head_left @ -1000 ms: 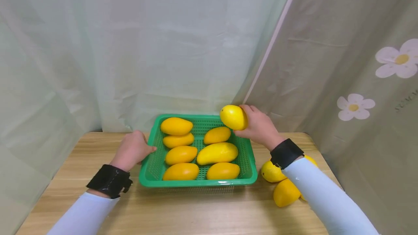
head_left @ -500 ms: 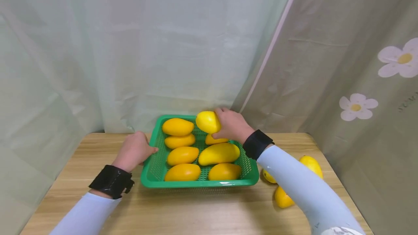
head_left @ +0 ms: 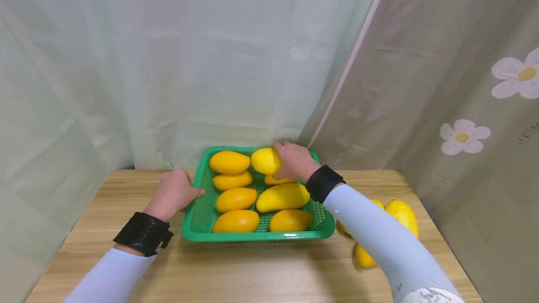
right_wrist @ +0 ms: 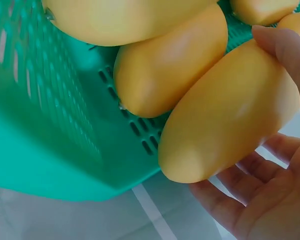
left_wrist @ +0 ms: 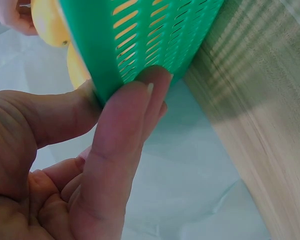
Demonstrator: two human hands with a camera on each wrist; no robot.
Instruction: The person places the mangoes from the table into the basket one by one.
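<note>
A green plastic basket [head_left: 258, 236] stands on the table, with several yellow mangoes lying in two columns inside it. At its left side my left hand [head_left: 172, 194] pinches the rim; in the left wrist view the thumb [left_wrist: 65, 112] is inside the wall and the fingertips are outside. Over the back of the basket my right hand [head_left: 296, 160] grips another mango [head_left: 265, 161], thumb on one side and fingers on the other, as the right wrist view shows. That mango partly hides a mango [head_left: 278, 180] lying under it in the right column.
Several more mangoes [head_left: 402, 216] lie on the table right of the basket, partly hidden by my right sleeve [head_left: 379, 228]. The wooden table [head_left: 252, 275] ends at a pale curtain [head_left: 219, 60] behind, and a flowered curtain [head_left: 421, 83] hangs on the right.
My right hand has carried its mango leftward from the basket's back right corner, then slightly lower toward the back middle. The left hand has kept its hold on the rim.
</note>
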